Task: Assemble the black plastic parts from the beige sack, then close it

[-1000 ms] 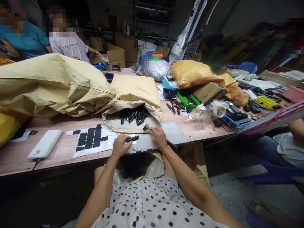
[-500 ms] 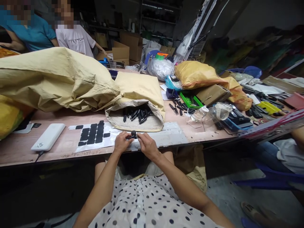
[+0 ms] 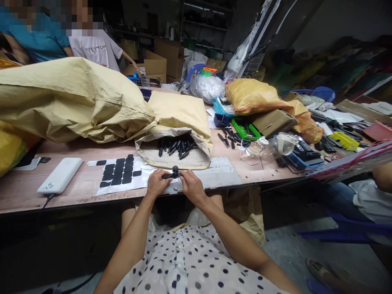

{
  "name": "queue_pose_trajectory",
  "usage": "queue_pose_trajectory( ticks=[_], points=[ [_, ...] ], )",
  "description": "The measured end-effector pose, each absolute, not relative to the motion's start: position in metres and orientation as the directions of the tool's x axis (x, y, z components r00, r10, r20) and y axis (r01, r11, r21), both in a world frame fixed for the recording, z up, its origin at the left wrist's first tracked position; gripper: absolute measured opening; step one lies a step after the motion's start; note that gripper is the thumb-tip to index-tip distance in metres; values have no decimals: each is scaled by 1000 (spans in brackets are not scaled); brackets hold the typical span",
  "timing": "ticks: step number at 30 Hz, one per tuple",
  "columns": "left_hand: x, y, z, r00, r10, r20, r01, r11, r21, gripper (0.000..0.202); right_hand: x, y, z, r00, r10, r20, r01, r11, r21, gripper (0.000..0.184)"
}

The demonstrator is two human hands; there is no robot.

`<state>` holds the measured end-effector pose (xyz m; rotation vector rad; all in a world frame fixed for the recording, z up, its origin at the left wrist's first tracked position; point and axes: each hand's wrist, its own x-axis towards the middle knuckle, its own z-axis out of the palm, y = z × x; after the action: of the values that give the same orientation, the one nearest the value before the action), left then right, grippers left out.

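Right hand [image 3: 192,187] is now meeting left hand [image 3: 157,182] just in front of the open sack [image 3: 183,108]; a second ago it was hovering apart, by the sack's lower right edge. Pinkish table [image 3: 18,196] is carrying everything, running out on both sides of the open sack. Large beige sack [image 3: 70,102] is slumping to the open sack's left, the two touching. Orange-yellow sack [image 3: 254,96] is lying right of and behind the open sack. Grey flat board [image 3: 214,179] is lying in front of the open sack, partly under the hands. White sheet [image 3: 139,181] with black pads [image 3: 118,171] is lying front-left of the open sack; white block [image 3: 59,175] with a cable is sitting farther left. Green tray [image 3: 238,130] is resting to its right. Left hand is curling nearly closed, gripping a black stick-like part [image 3: 171,176]. Right hand is pinching with its fingertips nearly together, holding a round-headed black piece [image 3: 175,168] at the stick-like part's end; cannot tell if the two are joined. Loose black parts [image 3: 174,146] are piling inside the open sack's mouth, just beyond both hands.
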<state>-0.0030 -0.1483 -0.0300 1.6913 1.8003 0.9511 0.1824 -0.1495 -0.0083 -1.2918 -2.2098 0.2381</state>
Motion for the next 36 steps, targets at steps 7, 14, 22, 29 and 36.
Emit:
queue_pose_trajectory(
  ticks=[7, 14, 22, 29, 36],
  points=[
    [-3, -149, -30, -107, 988, 109, 663, -11, 749, 13, 193, -132, -13, -296, 854, 428, 767, 480, -426, 35],
    [3, -153, -25, -123, 982, 141, 756, 1, 655, 14, 226, -85, -21, -203, 912, 356, 918, 304, -256, 29],
    [-4, -153, -21, -40, 987, 156, 758, -72, 649, 10, 232, -82, -38, -256, 877, 406, 926, 342, -157, 28],
    [14, -209, -16, 241, 947, 210, 543, -311, 780, 22, 229, -83, -35, -253, 884, 393, 940, 321, -117, 28],
    [43, -246, -53, 167, 906, -389, 819, 91, 566, 25, 227, -83, -36, -236, 895, 378, 951, 292, -98, 28]
  ],
)
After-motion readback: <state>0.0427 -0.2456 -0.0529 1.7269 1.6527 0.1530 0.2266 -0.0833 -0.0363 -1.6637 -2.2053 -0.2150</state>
